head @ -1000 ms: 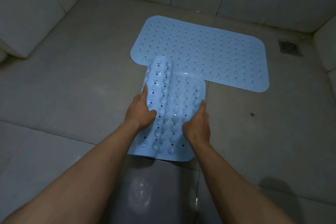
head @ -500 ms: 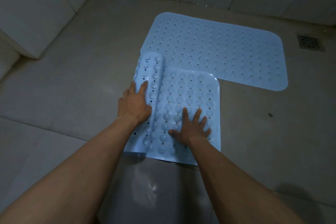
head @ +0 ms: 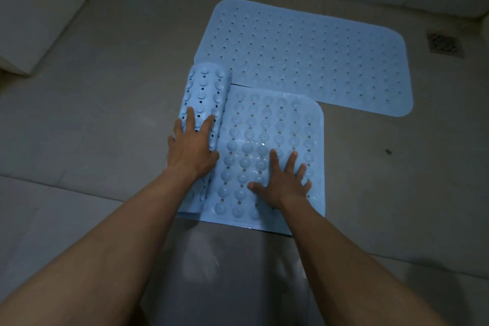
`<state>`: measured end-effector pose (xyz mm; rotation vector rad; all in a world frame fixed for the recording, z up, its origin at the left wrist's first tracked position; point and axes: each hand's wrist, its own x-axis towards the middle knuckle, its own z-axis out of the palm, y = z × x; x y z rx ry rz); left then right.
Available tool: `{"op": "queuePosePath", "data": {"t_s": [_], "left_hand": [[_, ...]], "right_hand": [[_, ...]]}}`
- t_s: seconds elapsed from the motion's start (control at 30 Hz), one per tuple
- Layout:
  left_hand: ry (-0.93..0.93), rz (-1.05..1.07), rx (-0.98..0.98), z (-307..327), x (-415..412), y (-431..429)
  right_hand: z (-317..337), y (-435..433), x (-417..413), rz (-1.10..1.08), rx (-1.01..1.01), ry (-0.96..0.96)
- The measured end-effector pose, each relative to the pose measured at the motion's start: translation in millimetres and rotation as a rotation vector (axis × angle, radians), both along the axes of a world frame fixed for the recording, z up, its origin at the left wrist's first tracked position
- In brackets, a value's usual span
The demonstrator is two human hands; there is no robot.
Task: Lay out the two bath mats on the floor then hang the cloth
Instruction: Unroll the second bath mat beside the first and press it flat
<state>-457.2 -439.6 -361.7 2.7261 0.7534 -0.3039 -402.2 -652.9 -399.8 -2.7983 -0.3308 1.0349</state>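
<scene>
One light blue bath mat (head: 312, 55) lies flat on the tiled floor farther from me. A second blue mat (head: 272, 124), suction cups facing up, lies nearer, its right part flat and its left part still rolled into a tube (head: 205, 92). My left hand (head: 193, 144) rests with straight fingers on top of the roll. My right hand (head: 283, 182) presses flat with spread fingers on the unrolled part. No cloth is in view.
A floor drain (head: 444, 43) sits at the far right near the wall. White tiled walls run along the back, and a white block (head: 29, 10) stands at the far left. A small dark speck (head: 388, 151) lies on the floor right of the mats.
The near mat has unrolled further to the left under my left hand. My right hand went from gripping the mat's edge to pressing flat on it.
</scene>
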Motion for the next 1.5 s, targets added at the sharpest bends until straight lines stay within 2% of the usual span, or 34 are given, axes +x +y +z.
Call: {"op": "queuePosePath", "data": {"t_s": [0.23, 0.37, 0.5, 0.63, 0.8, 0.97, 1.33, 1.4, 1.5], "left_hand": [[-0.084, 0.121, -0.142, 6.4, 2.4, -13.2], [-0.08, 0.066, -0.048, 7.5, 6.9, -26.3], [-0.03, -0.081, 0.102, 6.1, 8.3, -34.7], [-0.033, -0.07, 0.087, 2.1, 2.2, -28.4], [0.034, -0.128, 0.081, -4.7, -5.2, -15.1], [0.029, -0.095, 0.042, -5.4, -9.8, -10.2], [-0.198, 0.014, -0.076, -14.1, -14.3, -7.7], [-0.163, 0.089, -0.101, -10.8, -13.5, -6.1], [-0.033, 0.082, -0.081, -10.1, -13.3, -8.6]], "right_hand": [[7.1, -52.0, 13.5, -0.048, -0.05, 0.003], [16.2, -44.0, 14.7, -0.06, -0.1, -0.011], [11.7, 10.3, 13.5, -0.001, 0.021, -0.068], [-5.9, 31.1, 6.8, 0.096, 0.085, -0.026], [-16.2, 16.9, 7.2, 0.144, 0.075, -0.069], [-11.4, -4.3, 16.0, 0.148, 0.059, -0.056], [-11.0, -60.3, 30.0, 0.057, 0.058, -0.13], [-11.1, -71.2, 31.5, 0.047, 0.045, -0.138], [-9.0, -79.4, 30.5, 0.0, 0.019, -0.15]]}}
